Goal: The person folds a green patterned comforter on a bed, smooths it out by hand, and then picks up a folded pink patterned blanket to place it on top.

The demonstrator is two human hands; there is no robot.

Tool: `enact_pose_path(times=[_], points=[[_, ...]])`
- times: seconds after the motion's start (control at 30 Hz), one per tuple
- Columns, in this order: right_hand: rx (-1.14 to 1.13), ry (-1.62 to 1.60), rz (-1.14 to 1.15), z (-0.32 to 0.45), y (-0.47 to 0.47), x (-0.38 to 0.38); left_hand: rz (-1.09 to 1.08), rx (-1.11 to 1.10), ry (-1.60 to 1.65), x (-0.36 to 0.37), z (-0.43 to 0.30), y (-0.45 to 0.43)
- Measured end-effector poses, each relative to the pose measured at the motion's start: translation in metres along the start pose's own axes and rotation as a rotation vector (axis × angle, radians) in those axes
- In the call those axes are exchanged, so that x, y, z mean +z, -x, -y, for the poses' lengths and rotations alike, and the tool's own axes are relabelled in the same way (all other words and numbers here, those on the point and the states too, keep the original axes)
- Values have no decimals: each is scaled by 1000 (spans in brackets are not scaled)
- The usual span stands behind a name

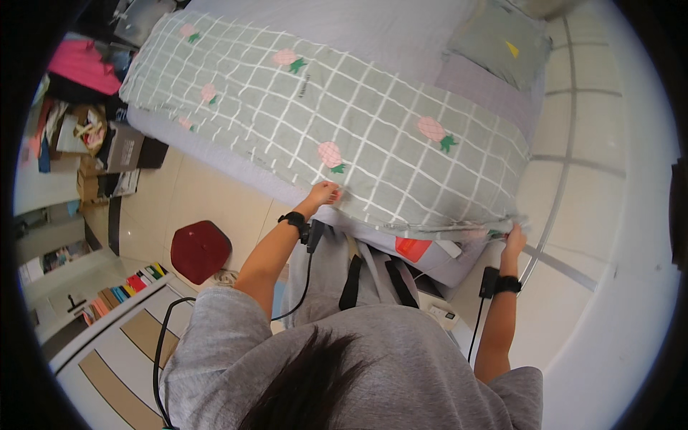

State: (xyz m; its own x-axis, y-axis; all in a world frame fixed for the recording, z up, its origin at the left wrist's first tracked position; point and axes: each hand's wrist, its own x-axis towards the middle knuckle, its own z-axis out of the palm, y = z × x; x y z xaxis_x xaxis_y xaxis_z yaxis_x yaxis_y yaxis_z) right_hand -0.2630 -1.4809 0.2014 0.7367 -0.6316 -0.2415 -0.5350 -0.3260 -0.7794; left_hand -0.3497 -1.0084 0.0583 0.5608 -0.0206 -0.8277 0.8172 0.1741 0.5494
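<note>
A green quilt or cover (371,118) with a white grid and pink pineapple prints lies in a long band across the bed. My left hand (325,193) is at its near edge, fingers curled onto the fabric. At the quilt's right near corner, my right hand (515,239) grips the bunched edge, which is partly blurred. Beneath that edge, a red packet (413,248) and a small white object (449,248) rest on the lavender bed sheet (387,16).
A green pillow (500,45) lies at the bed's far right, beside a tiled wall (591,123). Left of the bed stand cardboard boxes (88,180) and a pink cloth (83,64). A dark red stool (200,251) is on the tiled floor, near a row of books (126,290).
</note>
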Motion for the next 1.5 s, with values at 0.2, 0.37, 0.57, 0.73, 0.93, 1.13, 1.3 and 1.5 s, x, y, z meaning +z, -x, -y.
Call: enact_pose_path(times=[0.2, 0.37, 0.57, 0.73, 0.93, 1.13, 1.3, 1.5], points=[[-658, 421, -17, 134, 22, 185, 106, 43, 131, -54, -20, -6], [-513, 513, 626, 227, 250, 335, 99, 21, 310, -133, -28, 3], [-409, 385, 1081, 135, 368, 461, 73, 19, 603, -219, 8, -42], [-332, 319, 1198, 66, 334, 462, -136, -46, 945, -253, 11, -55], [-78, 391, 1079, 27, 226, 421, -259, -54, 739, -266, 25, -90], [-90, 540, 960, 51, 156, 436, -285, -65, 926, -258, 19, -106], [-304, 463, 966, 95, 132, 536, -354, -72, 904, -254, 23, -103], [-613, 537, 994, 128, 130, 657, -373, -20, 999, -251, 51, -116]])
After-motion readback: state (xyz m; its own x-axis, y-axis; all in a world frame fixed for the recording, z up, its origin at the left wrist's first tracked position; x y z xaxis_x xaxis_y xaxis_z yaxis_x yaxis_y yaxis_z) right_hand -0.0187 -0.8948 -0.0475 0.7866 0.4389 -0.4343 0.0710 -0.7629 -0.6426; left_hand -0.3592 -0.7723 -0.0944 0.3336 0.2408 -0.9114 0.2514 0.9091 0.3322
